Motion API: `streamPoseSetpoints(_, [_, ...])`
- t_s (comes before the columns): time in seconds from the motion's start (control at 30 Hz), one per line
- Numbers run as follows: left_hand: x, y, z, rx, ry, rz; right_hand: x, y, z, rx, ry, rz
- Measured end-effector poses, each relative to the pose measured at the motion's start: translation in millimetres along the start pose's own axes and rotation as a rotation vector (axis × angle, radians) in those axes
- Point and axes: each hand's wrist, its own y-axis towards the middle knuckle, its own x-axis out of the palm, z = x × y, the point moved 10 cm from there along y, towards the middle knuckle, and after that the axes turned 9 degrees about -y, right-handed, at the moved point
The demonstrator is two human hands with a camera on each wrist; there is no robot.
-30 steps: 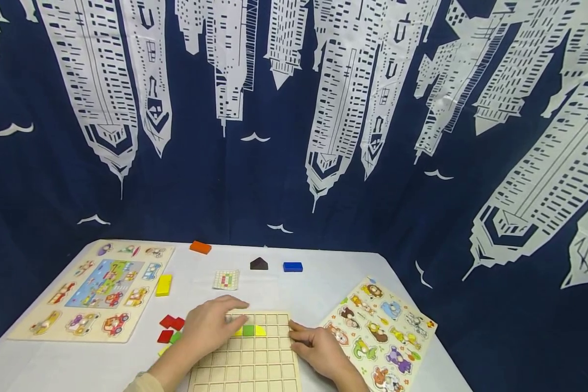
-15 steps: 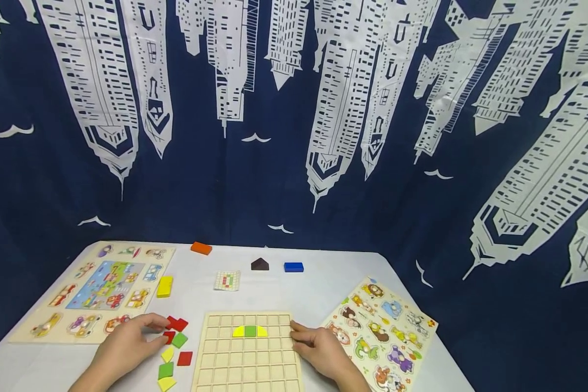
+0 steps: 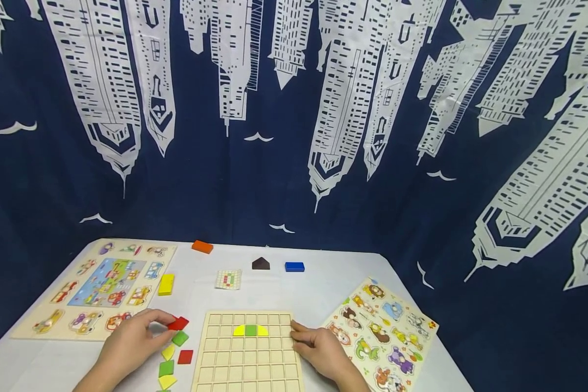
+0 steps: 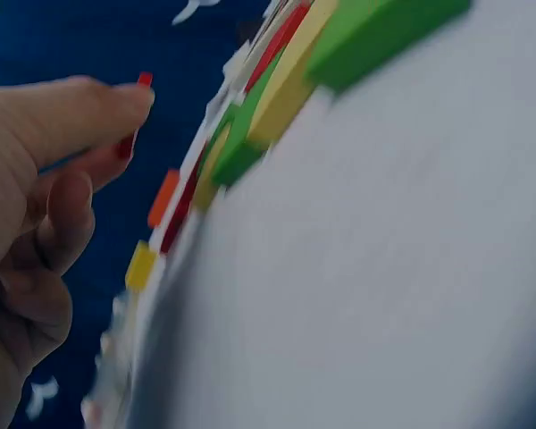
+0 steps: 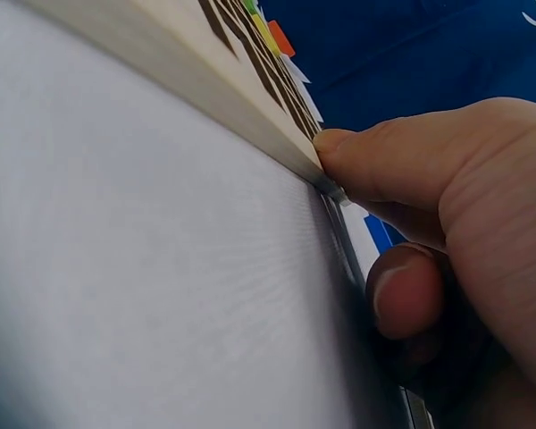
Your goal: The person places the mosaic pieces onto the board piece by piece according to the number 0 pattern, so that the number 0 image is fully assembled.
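My left hand (image 3: 136, 333) pinches a thin red tile (image 4: 126, 147) between its fingertips, held above the table in the left wrist view. Red also shows right at those fingertips in the head view. Below it lie loose green tiles (image 3: 166, 368), yellow tiles (image 3: 169, 351) with a curved edge, and a red square tile (image 3: 185, 357). My right hand (image 3: 320, 350) grips the right edge of the wooden grid board (image 3: 247, 359), a fingertip on its top edge in the right wrist view. Set in the board's upper part, a green square (image 3: 251, 330) stands between two yellow quarter-rounds (image 3: 239, 331).
A vehicle puzzle board (image 3: 39, 313) lies at the left, an animal puzzle board (image 3: 379, 375) at the right. Behind the grid board are a small pattern card (image 3: 228, 279), a dark brown block (image 3: 261, 264), a blue block (image 3: 294, 267), a yellow block (image 3: 166, 285) and an orange block (image 3: 202, 247).
My left hand has left the grid board, moved left to the loose tiles, and picked up a red tile. The right hand stays at the board's edge.
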Motion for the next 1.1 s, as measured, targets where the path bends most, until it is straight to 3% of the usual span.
streamPoseSetpoints(0.07, [9.7, -3.2, 16.1, 0.033, -0.034, -0.013, 0, 0, 0, -0.001, -0.009, 0.005])
streamPoseSetpoints(0.23, [49.6, -12.2, 52.1, 0.153, -0.113, -0.108, 0, 1, 0, 0.002, -0.024, 0.006])
streamPoseSetpoints(0.4, [75.3, -14.2, 71.6, 0.254, -0.132, -0.102, 0, 0, -1, 0.008, -0.019, 0.001])
streamPoseSetpoints(0.8, [95.1, -19.3, 88.7, 0.490, -0.084, -0.071, 1, 1, -4, 0.016, -0.019, -0.008])
streamPoseSetpoints(0.93, [95.9, -19.2, 90.0, 0.515, -0.084, -0.034, 1, 0, -5, 0.020, -0.010, -0.007])
streamPoseSetpoints(1.1, [102.2, -18.9, 88.2, 0.472, -0.074, -0.065, 2, 0, -5, 0.017, -0.005, -0.010])
